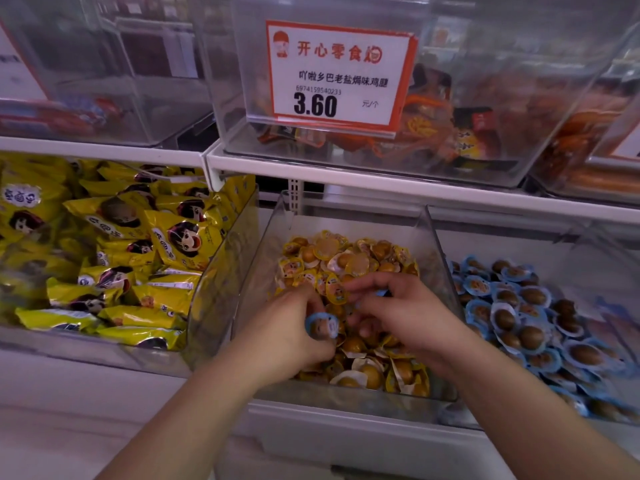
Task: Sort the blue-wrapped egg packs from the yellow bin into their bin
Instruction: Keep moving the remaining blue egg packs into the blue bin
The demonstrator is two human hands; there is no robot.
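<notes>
The clear, smooth plastic bin (433, 244) has glossy walls that catch reflections. Its small yellow film-wrapped egg packs (349, 265) look shiny and crinkled, as does the blue-rimmed film egg pack (322, 325). The large yellow foil snack bags (138, 258) gleam. The white painted shelf edge (381, 183) looks smooth and matt; the paper price card (339, 74) is matt.

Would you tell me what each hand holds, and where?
Left hand pinches a blue-wrapped egg pack by its edge; right hand seems to pinch another, blurred.
</notes>
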